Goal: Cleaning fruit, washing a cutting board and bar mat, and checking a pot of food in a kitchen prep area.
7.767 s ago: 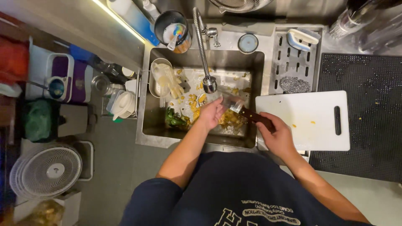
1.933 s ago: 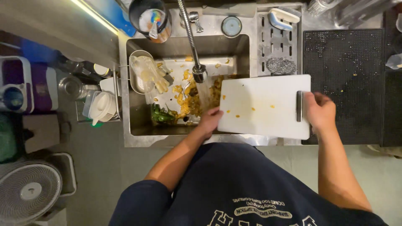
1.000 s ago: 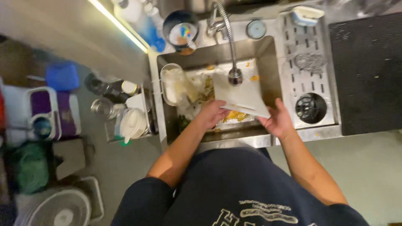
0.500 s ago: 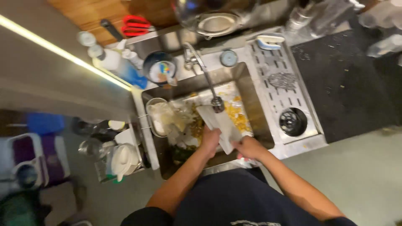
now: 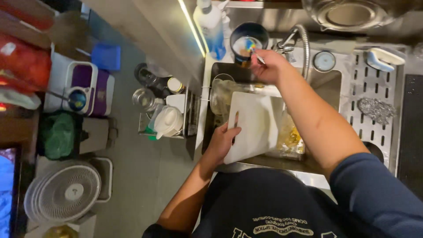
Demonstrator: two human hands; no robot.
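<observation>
My left hand [image 5: 222,140] grips the lower left edge of a white cutting board [image 5: 255,123], which it holds tilted over the steel sink [image 5: 328,83]. My right hand [image 5: 269,66] reaches to the back of the sink beside the tap [image 5: 299,37], with its fingers closed on a thin utensil handle at the dark cup [image 5: 247,42] that holds a coloured sponge. Yellow food scraps [image 5: 291,136] lie in the basin under the board. A clear container [image 5: 220,90] sits at the sink's left end.
A blue soap bottle [image 5: 213,26] stands behind the sink. A steel scourer [image 5: 374,108] lies on the slotted drainboard [image 5: 368,83] at the right, near a white brush [image 5: 383,57]. Jars and a white jug [image 5: 167,121] fill a rack on the left. A fan [image 5: 66,194] stands on the floor.
My left hand now holds the board alone. My right hand let go of it and reached up to the cup beside the tap. The view swung left and closer.
</observation>
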